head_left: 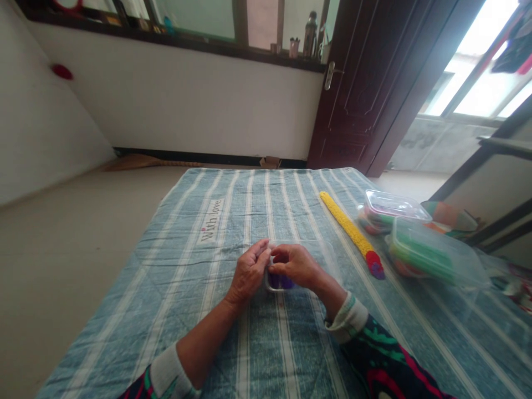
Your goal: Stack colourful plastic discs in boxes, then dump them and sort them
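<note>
A clear plastic box [273,289] with purple contents [286,282] lies on the striped cloth in front of me, partly covered by my hands. My left hand [248,272] is at the box's left side, its fingers and thumb pressed together. Over the box, my right hand [296,265] is bent into a pinch, with its fingertips close to those of the left. Whatever sits between the fingertips is too small or too hidden to name. To the right lies a long yellow textured strip [347,224] with a red and purple end [375,265].
Two clear containers, one with a flat lid [397,205] and one with green contents [432,257], stand at the right. The striped cloth [166,310] carries a "With love" label [211,221]. Beyond are a dark red door [357,83] and a broom [137,161] on the floor.
</note>
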`<state>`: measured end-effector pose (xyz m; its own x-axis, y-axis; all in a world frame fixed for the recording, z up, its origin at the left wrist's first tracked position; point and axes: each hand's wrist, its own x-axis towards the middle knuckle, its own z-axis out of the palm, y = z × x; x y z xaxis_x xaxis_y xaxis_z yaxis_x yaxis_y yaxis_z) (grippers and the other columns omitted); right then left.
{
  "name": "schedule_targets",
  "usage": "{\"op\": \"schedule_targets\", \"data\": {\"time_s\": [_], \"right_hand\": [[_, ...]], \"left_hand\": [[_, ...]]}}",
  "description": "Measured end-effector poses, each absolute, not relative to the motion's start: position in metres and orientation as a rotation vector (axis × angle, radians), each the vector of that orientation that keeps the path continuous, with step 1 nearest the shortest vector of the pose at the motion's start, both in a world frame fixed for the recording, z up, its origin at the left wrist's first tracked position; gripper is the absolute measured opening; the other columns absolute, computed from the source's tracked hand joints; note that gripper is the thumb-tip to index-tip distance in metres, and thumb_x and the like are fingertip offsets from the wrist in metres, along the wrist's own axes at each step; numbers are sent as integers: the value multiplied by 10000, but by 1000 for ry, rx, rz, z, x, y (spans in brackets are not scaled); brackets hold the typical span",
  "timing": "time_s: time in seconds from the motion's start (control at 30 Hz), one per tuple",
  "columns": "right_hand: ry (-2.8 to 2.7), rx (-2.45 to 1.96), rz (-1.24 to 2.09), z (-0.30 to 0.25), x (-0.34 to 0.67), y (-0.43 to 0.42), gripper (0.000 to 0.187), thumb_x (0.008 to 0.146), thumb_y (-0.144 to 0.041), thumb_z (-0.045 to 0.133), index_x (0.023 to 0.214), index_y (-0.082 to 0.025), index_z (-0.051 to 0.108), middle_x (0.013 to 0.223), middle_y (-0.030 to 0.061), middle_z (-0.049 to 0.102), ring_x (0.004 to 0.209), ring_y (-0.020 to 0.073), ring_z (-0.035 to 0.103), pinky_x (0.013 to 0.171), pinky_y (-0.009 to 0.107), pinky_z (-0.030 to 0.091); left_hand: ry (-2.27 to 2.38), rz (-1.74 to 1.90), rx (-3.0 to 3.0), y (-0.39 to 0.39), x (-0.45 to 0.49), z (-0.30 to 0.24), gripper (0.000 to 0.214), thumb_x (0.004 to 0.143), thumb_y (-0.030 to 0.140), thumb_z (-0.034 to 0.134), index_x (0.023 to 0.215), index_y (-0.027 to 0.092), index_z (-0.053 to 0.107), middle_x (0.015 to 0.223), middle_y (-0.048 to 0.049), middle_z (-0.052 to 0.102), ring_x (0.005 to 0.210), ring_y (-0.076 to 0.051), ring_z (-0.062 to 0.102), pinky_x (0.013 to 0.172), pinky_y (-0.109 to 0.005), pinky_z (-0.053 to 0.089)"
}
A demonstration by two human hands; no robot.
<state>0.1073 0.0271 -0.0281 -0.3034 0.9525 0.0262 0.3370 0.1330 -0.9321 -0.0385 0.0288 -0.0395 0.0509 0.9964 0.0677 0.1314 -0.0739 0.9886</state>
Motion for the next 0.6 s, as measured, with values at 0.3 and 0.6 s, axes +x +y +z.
{"op": "schedule_targets", "data": {"time_s": [0.3,0.6], "right_hand": [[-1618,-1271,1301,-22,114,18,275,666,-88,557,922,-135,646,821,34,680,779,168,640,680,280,492],[-1808,-1329,1085,-29,129,15,449,580,29,514,957,-177,643,959,23,662,780,143,634,665,249,505]], "left_hand": [[1237,1220,2050,17,-52,-33,217,803,311,553,917,177,678,1254,-142,619,1185,-284,557,1017,-473,437],[1145,921,2510,20,-57,-32,182,786,240,545,758,195,719,1340,-151,548,1340,-350,371,1076,-556,325]]}}
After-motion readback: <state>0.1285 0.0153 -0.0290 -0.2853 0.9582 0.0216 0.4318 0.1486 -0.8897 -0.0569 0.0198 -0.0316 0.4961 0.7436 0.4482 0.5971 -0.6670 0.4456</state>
